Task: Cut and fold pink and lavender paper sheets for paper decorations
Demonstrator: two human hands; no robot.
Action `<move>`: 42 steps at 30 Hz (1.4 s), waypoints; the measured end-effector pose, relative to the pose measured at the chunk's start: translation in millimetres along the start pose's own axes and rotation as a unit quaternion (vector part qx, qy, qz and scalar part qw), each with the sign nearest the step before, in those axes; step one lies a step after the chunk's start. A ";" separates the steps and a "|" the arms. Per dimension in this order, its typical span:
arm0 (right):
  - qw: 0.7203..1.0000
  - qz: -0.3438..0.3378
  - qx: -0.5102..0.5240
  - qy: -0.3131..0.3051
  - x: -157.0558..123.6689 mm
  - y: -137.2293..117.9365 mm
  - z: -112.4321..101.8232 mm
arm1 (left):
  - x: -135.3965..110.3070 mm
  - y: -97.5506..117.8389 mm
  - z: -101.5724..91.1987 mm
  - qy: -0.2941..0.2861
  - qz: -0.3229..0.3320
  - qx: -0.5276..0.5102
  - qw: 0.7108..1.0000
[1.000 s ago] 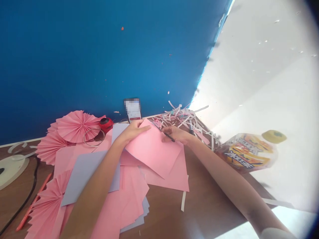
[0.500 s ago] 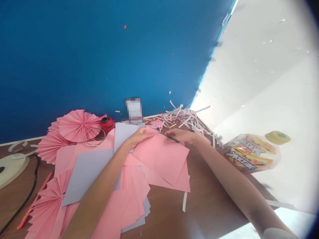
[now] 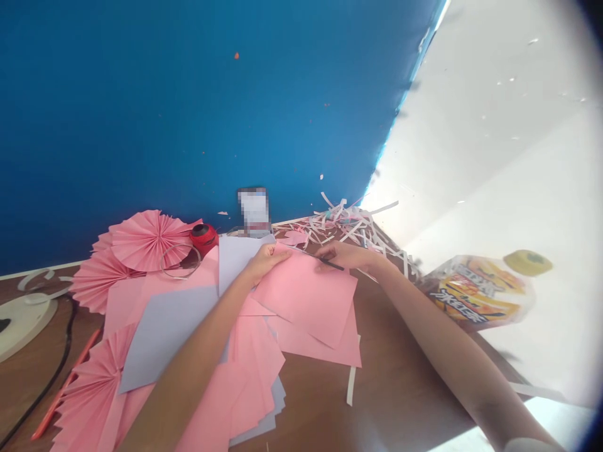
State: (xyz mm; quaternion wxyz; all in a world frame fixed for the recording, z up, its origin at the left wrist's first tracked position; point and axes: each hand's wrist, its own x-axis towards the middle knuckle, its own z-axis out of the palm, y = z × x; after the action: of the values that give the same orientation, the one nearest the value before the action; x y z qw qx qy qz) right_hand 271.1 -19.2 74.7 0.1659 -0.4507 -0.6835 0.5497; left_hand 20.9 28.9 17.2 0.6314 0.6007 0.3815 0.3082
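My left hand (image 3: pixel 264 260) pinches the upper left corner of a sheet of pink paper (image 3: pixel 306 292) between thumb and fingers. My right hand (image 3: pixel 342 256) is closed around dark-handled scissors (image 3: pixel 333 263), whose thin blade lies along the sheet's top edge. How far the blades are parted cannot be made out. Beneath the held sheet, a second pink sheet (image 3: pixel 325 351) rests on the table. Grey-lilac sheets (image 3: pixel 169 333) and more pink paper lie under and beside my left forearm.
Pleated pink paper fans (image 3: pixel 153 242) stand at the left, near a red roll (image 3: pixel 203 237). Paper strips (image 3: pixel 346 220) are heaped at the back by the blue wall, right of a propped phone (image 3: pixel 254 210). A bottle (image 3: pixel 485 292) with a yellow cap is at the right.
My right hand and the scissors have shifted slightly right and down along the sheet's top edge. The held sheet has turned a little. My left hand keeps its grip.
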 end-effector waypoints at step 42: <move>0.998 -0.065 0.000 0.013 8.8 17.5 3.4 | 0.3 -1.2 0.2 0.024 0.004 0.019 1.000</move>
State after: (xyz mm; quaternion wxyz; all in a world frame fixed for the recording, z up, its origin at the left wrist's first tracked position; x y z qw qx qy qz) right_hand 271.5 -14.5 55.5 0.2101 -0.4120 -0.7094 0.5319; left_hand 21.1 28.9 16.0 0.6095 0.6067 0.3998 0.3172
